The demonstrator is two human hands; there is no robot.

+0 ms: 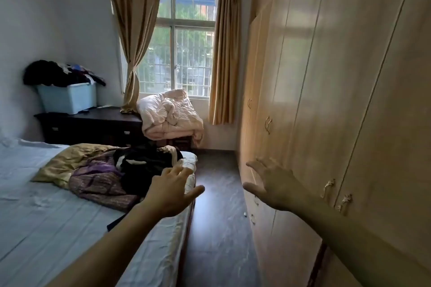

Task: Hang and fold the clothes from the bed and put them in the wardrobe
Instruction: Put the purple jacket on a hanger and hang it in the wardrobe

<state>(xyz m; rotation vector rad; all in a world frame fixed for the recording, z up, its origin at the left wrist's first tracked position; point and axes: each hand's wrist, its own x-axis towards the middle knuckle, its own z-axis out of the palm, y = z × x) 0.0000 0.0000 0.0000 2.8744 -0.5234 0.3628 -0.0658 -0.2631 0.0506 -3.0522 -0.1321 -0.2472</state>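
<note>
A heap of clothes lies on the far right corner of the bed point(46, 216): a black garment point(144, 165), a purple patterned one point(100, 184) and a tan one point(70, 158). My left hand point(172, 191) reaches forward with fingers spread, just short of the black garment, holding nothing. My right hand point(272, 184) is stretched out with straight fingers in front of the wardrobe point(326, 100), empty. The light wooden wardrobe fills the right side and all its doors are closed.
A dark floor aisle point(217, 216) runs between bed and wardrobe. At the back a dark dresser point(93, 126) carries a blue bin point(67, 98) piled with clothes. A crumpled pale duvet point(170, 116) sits under the curtained window point(184, 37).
</note>
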